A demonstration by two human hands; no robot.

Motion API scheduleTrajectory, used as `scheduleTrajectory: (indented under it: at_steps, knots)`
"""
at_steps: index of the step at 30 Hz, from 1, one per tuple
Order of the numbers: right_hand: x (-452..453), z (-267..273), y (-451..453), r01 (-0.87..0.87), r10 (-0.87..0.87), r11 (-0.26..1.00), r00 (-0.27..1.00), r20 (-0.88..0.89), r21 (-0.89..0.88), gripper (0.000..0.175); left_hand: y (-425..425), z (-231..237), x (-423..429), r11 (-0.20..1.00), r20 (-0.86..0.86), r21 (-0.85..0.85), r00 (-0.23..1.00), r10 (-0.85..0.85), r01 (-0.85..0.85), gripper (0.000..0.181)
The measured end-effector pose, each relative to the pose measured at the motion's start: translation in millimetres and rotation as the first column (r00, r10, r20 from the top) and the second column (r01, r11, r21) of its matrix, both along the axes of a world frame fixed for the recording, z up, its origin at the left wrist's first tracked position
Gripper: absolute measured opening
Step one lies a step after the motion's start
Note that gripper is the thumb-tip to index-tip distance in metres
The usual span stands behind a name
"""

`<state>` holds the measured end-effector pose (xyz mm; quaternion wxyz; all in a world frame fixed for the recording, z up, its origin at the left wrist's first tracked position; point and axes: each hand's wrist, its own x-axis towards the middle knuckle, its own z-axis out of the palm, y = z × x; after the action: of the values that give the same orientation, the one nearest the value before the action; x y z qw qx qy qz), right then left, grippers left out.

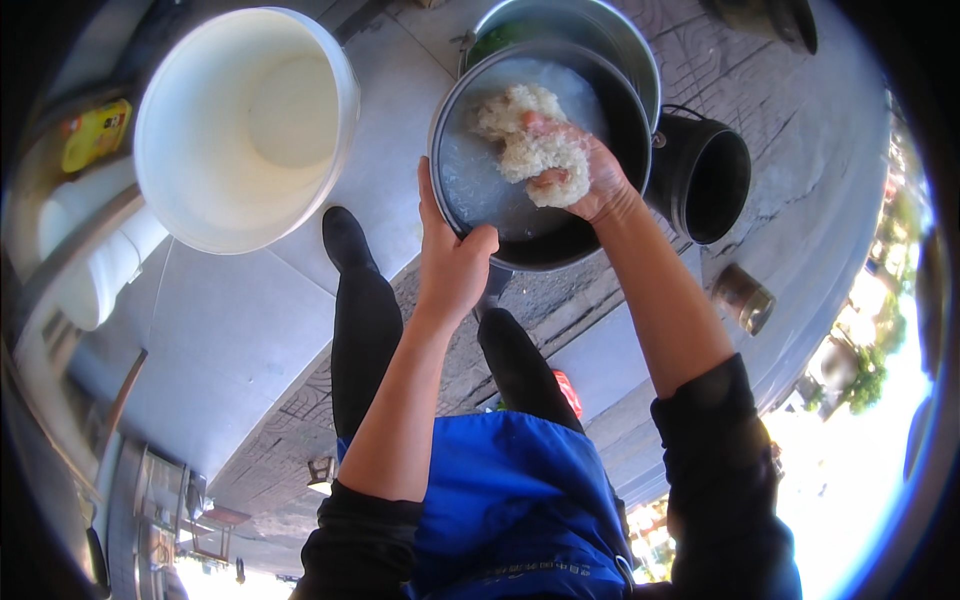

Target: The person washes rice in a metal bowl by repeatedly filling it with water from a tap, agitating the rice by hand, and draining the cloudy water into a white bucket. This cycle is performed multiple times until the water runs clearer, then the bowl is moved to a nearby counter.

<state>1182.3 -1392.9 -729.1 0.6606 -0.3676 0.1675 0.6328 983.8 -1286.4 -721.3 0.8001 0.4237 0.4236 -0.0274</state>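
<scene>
A round metal pot (525, 251) holds cloudy water (476, 176) with loose white grains in it. My left hand (454, 262) grips the pot's near left rim, thumb over the edge and fingers along the outer wall. Above the water, my right hand (600, 176) is sunk into a clump of wet white rice (551, 154). Its fingers curl into the rice, which partly hides them. Behind the pot stands a larger metal bucket (600, 30), its front hidden by the pot. Something green (502, 39) shows inside that bucket.
A large white plastic tub (202, 217) stands left. Right of the pot are a black bucket (679, 176) and a small container (742, 298). My black boots (346, 238) stand on pavement and grey slabs. White buckets (94, 277) and a yellow package (96, 135) lie far left.
</scene>
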Motion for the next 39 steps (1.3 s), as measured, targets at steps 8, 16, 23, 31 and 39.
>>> scheduleTrajectory:
  at_steps: [8, 16, 23, 31, 39]
  knots:
    - [-20, 32, 10, 0.039, 0.304, 0.828, 0.807, 0.506, -0.559, 0.029, 0, 1, 1, 0.999, -0.02, 0.031, 0.999, -0.026, 0.027, 0.108]
    - [-51, 34, 26, -0.077, 0.583, 0.696, -0.52, 0.624, -0.714, 0.038, 2, 5, 2, 0.999, 0.003, 0.035, 0.999, -0.033, 0.033, 0.108]
    - [-5, 29, 61, 0.038, 0.812, 0.203, -0.565, 0.147, -0.978, 0.046, 6, 3, 1, 0.997, 0.007, 0.047, 0.998, -0.056, 0.056, 0.107]
    - [25, 38, 24, -0.379, 0.814, 0.429, 0.556, 0.169, -0.82, 0.071, 3, 4, 1, 0.996, -0.05, 0.056, 0.996, -0.072, 0.075, 0.109]
    - [-11, -15, 20, -0.048, 0.082, 0.92, 0.994, 0.072, -0.388, 0.066, 1, 10, 5, 0.997, -0.028, 0.037, 0.997, -0.071, 0.072, 0.109]
